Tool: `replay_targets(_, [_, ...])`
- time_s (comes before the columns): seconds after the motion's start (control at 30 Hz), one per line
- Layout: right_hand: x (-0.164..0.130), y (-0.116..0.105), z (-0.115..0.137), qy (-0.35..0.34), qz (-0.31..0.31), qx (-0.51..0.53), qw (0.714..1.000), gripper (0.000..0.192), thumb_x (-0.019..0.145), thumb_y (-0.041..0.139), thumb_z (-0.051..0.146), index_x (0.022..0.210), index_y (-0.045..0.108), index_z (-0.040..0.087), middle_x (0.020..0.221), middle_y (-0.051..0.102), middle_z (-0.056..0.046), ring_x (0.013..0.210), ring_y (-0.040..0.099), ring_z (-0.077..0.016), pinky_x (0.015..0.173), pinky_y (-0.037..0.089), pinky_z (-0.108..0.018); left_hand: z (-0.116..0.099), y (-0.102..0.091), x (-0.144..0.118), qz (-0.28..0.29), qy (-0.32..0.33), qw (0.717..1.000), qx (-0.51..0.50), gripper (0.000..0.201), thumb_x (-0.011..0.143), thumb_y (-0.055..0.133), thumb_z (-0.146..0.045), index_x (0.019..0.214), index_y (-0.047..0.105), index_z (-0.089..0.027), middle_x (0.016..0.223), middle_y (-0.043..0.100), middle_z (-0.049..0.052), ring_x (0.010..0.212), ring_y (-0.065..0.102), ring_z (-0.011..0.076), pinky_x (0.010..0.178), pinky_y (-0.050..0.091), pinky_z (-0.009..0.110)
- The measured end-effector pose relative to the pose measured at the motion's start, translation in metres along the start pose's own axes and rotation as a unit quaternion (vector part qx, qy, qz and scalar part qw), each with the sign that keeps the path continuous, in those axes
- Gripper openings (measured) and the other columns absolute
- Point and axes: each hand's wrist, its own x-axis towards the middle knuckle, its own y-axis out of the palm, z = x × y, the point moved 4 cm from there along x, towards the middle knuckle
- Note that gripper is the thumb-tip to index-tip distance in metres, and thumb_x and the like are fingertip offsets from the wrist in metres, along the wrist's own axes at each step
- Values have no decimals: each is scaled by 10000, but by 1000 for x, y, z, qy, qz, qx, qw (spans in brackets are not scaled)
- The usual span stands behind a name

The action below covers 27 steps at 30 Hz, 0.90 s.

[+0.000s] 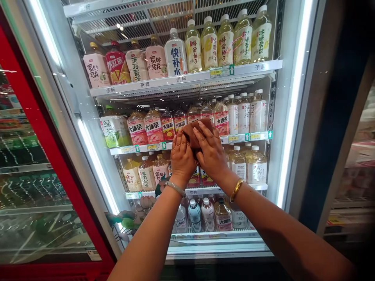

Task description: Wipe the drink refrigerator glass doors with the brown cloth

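Note:
Both my hands press a brown cloth (pixel 197 130) flat against the glass door of a drinks fridge, in front of its second shelf (pixel 140 148). My left hand (pixel 181 156) holds the cloth's lower left part, fingers pointing up. My right hand (pixel 211 152) lies over the cloth's right side, fingers spread toward the upper left. A pale bangle is on my left wrist and a gold one on my right. Behind the cloth stand pink-labelled tea bottles (pixel 153 127).
The fridge holds several shelves of bottles: the top shelf (pixel 187 80) with tea and juice, clear bottles (pixel 249 113) at right, more at the bottom (pixel 208 214). A red-framed cooler (pixel 38 128) stands at left, a dark post (pixel 336 117) at right.

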Motion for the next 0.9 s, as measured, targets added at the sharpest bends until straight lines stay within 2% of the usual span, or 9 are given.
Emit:
replay_targets(0.1, [-22, -5, -7, -33, 30, -11, 999, 926, 871, 525, 56, 1683, 168, 325, 1733, 304, 19, 1644, 194, -230, 1377, 219, -529, -2, -4, 3, -2, -4, 1000, -3, 646, 998, 439, -136, 1632, 320, -116, 1681, 354, 181, 1619, 211, 249, 1339, 289, 527])
replay_targets(0.17, [-32, -11, -12, -50, 46, -14, 998, 881, 869, 525, 52, 1667, 250, 308, 1728, 320, 13, 1638, 214, -237, 1367, 251, -527, -4, -6, 5, 0, -2, 1000, -7, 647, 997, 422, -129, 1635, 317, -115, 1691, 338, 173, 1621, 210, 246, 1338, 290, 519])
replay_targets(0.27, [-25, -16, -14, -24, 40, -12, 999, 746, 883, 507, 60, 1597, 426, 262, 1713, 353, -4, 1627, 247, -249, 1369, 234, -530, -5, -5, 6, 3, -3, 1000, -14, 613, 994, 443, -151, 1602, 386, -100, 1684, 350, 183, 1620, 226, 258, 1339, 280, 528])
replay_targets(0.33, [-10, -13, -8, 12, 21, -5, 1000, 687, 902, 494, 75, 1568, 472, 240, 1712, 354, -11, 1628, 243, -245, 1378, 203, -520, -2, -3, 4, 3, -9, 1000, -18, 581, 992, 462, -162, 1567, 440, -81, 1657, 394, 201, 1613, 250, 265, 1340, 279, 524])
replay_targets(0.47, [6, 0, 4, 25, 8, 5, 1000, 725, 906, 501, 85, 1605, 409, 258, 1730, 312, 5, 1645, 182, -242, 1386, 151, -536, 5, -4, 3, 15, -1, 1000, -8, 578, 977, 497, -163, 1549, 468, -89, 1605, 482, 201, 1588, 320, 265, 1328, 317, 499])
replay_targets(0.57, [-5, 1, 3, -11, 22, 0, 1000, 815, 896, 513, 76, 1651, 301, 296, 1740, 288, 21, 1656, 133, -239, 1382, 169, -551, 5, -10, 4, 30, 12, 999, -8, 629, 977, 472, -142, 1599, 390, -94, 1658, 406, 185, 1608, 269, 248, 1321, 334, 482])
replay_targets(0.63, [-17, -3, -3, -38, 36, -9, 999, 864, 878, 530, 64, 1661, 264, 316, 1741, 287, 25, 1654, 147, -236, 1373, 218, -544, 3, -15, 5, 31, -6, 999, -8, 619, 993, 454, -152, 1608, 388, -130, 1685, 364, 154, 1625, 212, 240, 1333, 294, 509])
replay_targets(0.77, [-20, -11, -10, -48, 55, -28, 997, 776, 895, 537, 77, 1620, 372, 301, 1725, 328, 11, 1633, 233, -231, 1371, 232, -522, 5, -20, 0, 28, -68, 997, -11, 519, 1028, 483, -240, 1547, 508, -253, 1708, 322, 80, 1636, 162, 256, 1355, 121, 596])
replay_targets(0.9, [7, -7, 6, 0, 45, -58, 997, 652, 958, 490, 116, 1593, 427, 248, 1736, 298, 7, 1648, 174, -210, 1390, 138, -479, 16, -19, -10, -1, -80, 995, -52, 464, 1051, 464, -289, 1506, 549, -245, 1668, 395, 91, 1607, 276, 232, 1356, 119, 580])
